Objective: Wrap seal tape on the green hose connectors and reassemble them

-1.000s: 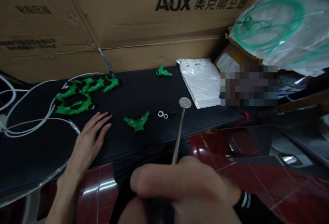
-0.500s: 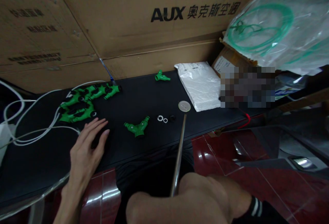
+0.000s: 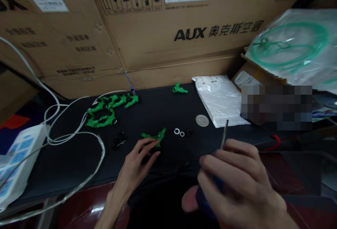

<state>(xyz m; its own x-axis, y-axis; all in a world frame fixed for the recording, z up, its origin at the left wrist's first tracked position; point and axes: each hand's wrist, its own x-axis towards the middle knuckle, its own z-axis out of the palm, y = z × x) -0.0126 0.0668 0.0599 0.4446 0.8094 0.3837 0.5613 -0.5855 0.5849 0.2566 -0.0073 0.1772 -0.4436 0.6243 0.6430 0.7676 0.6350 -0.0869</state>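
My left hand (image 3: 140,160) reaches to the green Y-shaped hose splitter (image 3: 161,136), fingers stretched and thumb apart; the fingertips lie over its near part, and I cannot tell whether they press on it. In my right hand (image 3: 237,180) is a screwdriver (image 3: 224,134), its metal shaft pointing up and away and its dark blue handle partly hidden by the fingers. Right of the splitter lie two small white rings (image 3: 177,131) and a small black part (image 3: 189,132). A round translucent disc (image 3: 202,120) is farther right.
Several green splitters (image 3: 102,118) are grouped at the left, with small black pieces (image 3: 119,140) in front. One more green fitting (image 3: 180,88) lies at the back. A white packet (image 3: 221,99), white power strip (image 3: 22,162), loose cables and large cardboard boxes (image 3: 163,39) surround the black surface.
My left hand has moved right, from beside the grouped splitters to the single one. My right hand has turned and shifted right with the screwdriver. The view has shifted.
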